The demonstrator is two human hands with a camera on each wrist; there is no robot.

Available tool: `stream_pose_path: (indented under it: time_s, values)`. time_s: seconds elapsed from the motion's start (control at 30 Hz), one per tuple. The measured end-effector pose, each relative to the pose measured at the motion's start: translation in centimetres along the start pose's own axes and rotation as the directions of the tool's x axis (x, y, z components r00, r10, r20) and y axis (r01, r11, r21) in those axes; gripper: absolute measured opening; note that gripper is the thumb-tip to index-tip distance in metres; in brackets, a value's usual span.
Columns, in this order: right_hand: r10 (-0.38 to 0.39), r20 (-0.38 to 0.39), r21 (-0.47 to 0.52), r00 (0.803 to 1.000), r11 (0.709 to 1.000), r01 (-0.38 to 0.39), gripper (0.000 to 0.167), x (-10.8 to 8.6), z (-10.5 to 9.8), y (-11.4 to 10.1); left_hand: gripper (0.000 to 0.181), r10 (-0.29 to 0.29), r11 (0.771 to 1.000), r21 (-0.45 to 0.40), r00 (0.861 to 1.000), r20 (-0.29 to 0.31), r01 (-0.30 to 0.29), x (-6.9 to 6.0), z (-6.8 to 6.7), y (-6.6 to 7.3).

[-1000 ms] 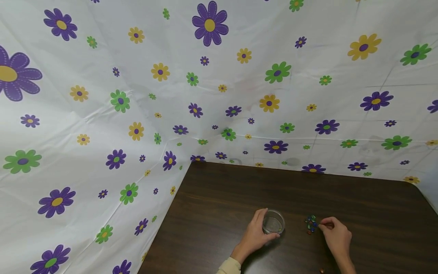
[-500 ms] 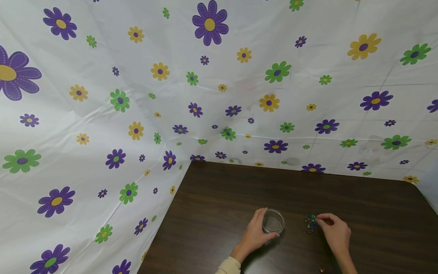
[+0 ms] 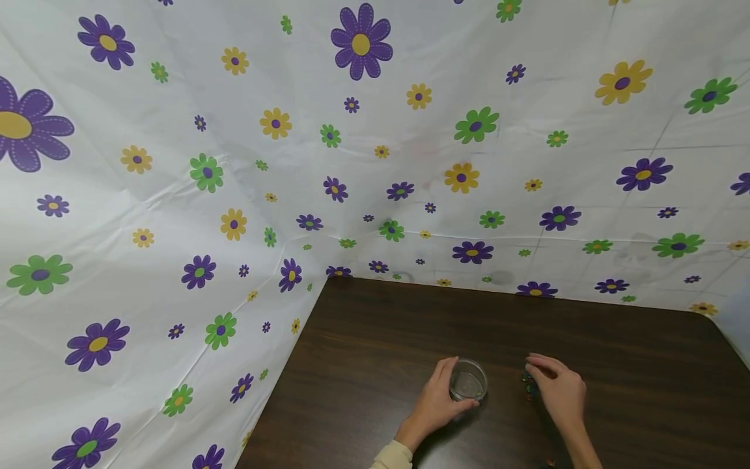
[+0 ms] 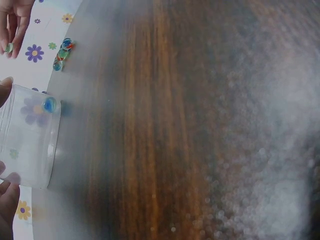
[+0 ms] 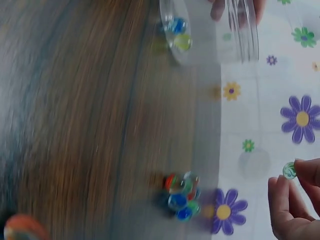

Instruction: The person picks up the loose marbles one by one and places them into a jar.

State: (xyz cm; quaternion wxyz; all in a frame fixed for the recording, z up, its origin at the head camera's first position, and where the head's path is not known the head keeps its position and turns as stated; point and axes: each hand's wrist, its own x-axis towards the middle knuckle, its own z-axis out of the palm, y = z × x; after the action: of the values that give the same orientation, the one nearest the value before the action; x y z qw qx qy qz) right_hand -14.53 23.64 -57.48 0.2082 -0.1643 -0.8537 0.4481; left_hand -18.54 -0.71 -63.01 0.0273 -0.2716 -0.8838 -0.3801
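Observation:
My left hand (image 3: pixel 436 404) grips a clear round container (image 3: pixel 468 380) on the dark table, thumb and fingers around its sides. Inside lie a blue marble (image 5: pixel 177 25) and a yellow-green marble (image 5: pixel 183 42), seen through the wall in the right wrist view. To the right, my right hand (image 3: pixel 559 389) pinches a clear marble with green swirls (image 5: pixel 289 170) between its fingertips, raised above the table. Below it sits a cluster of glass marbles (image 5: pixel 183 197) in blue, green and red, partly hidden by the hand in the head view.
An orange marble (image 3: pixel 550 463) lies apart near the bottom edge of the head view, also blurred in the right wrist view. A white flowered sheet (image 3: pixel 375 150) hangs behind and left of the wooden table (image 3: pixel 410 319).
My right hand has lifted the green-swirled marble from the cluster's right side and moved left and slightly farther away, over the cluster. My left hand stays on the container.

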Motion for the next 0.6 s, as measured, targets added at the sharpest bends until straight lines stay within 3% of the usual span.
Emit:
stream_pose_path:
  time_s: [0.6]
  values:
    - [-0.093, 0.154, 0.154, 0.984, 0.986, 0.069, 0.011, -1.7, 4.2, -2.9, 0.088, 0.005, 1.000, -0.017, 1.000, 0.002, -0.004, 0.0, 0.2, -0.3]
